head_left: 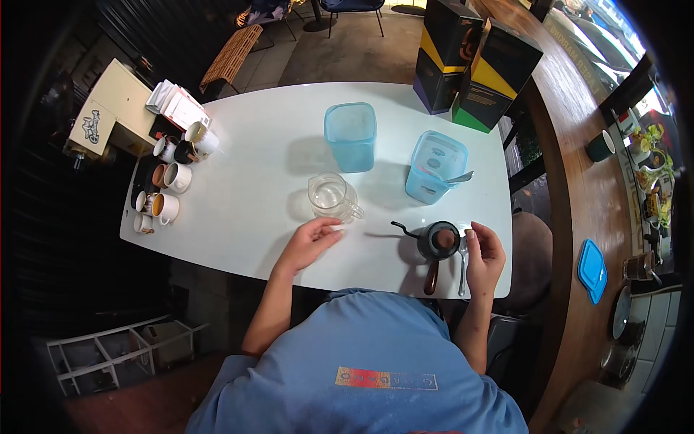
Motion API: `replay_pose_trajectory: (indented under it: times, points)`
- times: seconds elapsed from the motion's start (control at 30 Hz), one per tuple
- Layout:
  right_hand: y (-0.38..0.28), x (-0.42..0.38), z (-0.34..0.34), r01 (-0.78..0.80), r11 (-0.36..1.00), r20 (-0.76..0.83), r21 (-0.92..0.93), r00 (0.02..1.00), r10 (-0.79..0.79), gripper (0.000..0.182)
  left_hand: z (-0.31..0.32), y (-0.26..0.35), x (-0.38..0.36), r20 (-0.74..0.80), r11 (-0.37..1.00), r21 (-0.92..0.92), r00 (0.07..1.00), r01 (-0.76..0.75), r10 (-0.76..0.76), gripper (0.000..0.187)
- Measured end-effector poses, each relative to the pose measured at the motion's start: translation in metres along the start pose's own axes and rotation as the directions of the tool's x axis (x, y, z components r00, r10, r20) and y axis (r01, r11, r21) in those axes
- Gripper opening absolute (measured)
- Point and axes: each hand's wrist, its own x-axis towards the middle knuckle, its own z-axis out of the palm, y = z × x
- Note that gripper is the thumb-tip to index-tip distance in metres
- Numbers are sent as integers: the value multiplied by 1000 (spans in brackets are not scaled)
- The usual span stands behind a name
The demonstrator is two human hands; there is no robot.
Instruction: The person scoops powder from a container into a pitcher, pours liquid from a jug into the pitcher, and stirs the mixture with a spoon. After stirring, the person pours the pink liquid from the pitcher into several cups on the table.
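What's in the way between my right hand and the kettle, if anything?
A spoon: it lies beside the kettle, on the side toward your right hand. It looks low enough to reach over, and nothing tall is visible in that gap.

Lighting moderate overall, brightest at the window (pixel 603 32), upper right, where glare washes out detail; soft shadows on the white table (pixel 246 166); wide-lens curvature, corners black; dim lower left; table items fairly sharp.
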Motion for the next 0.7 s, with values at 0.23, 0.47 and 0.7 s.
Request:
replay_pose_trajectory:
  times: [0.23,0.47,0.7]
  points:
    - [-6,3,8,42,999,13,10,999,-42,19,28,16,9,249,994,-19,963,111,-103,66]
    - [-3,-7,-1,32,999,-11,13,999,-32,19,37,13,21,259,978,-187,965,86,-36,55]
    - [1,-15,-3,2,1000,-7,17,1000,-2,19,36,7,19,137,962,-240,986,131,-100,33]
